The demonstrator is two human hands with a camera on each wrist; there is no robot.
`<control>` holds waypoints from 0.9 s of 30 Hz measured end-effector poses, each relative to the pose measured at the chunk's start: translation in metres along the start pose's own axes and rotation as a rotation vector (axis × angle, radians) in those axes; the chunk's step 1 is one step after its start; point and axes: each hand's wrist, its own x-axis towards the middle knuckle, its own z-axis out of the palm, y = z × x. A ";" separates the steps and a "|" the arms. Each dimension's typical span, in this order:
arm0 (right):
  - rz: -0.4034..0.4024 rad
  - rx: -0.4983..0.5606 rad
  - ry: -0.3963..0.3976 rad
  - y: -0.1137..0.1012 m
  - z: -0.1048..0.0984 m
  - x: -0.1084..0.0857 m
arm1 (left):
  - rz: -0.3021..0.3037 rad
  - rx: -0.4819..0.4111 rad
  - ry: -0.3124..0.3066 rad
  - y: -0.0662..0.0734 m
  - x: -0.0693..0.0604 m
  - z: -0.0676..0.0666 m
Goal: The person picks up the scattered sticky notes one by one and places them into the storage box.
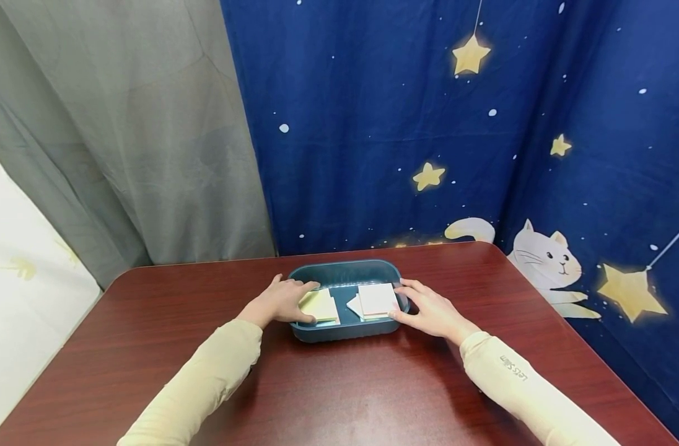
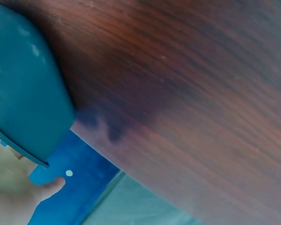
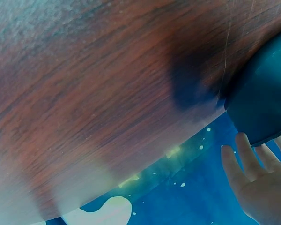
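A dark teal oblong bin (image 1: 345,332) stands on the table with note pads inside. At its left end, my left hand (image 1: 280,300) grips a yellow sticky note pad (image 1: 319,305) between thumb and fingers. Across from it, my right hand (image 1: 431,310) holds the right edge of a white note pad (image 1: 377,300), thumb near and fingers far. Beneath the white pad, the corner of another pale pad (image 1: 354,305) sticks out. Both wrist views show the bin's outer wall (image 2: 28,89) and part of each hand; neither shows the pads clearly.
The reddish-brown wooden table (image 1: 339,390) extends around the bin. Behind it hang a grey curtain (image 1: 166,136) and a blue curtain (image 1: 373,124) with stars and a white cat. A pale cloth (image 1: 21,297) hangs at the left.
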 end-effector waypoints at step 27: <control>-0.001 -0.001 0.001 0.000 0.002 0.002 | -0.029 -0.089 0.286 0.008 -0.013 -0.004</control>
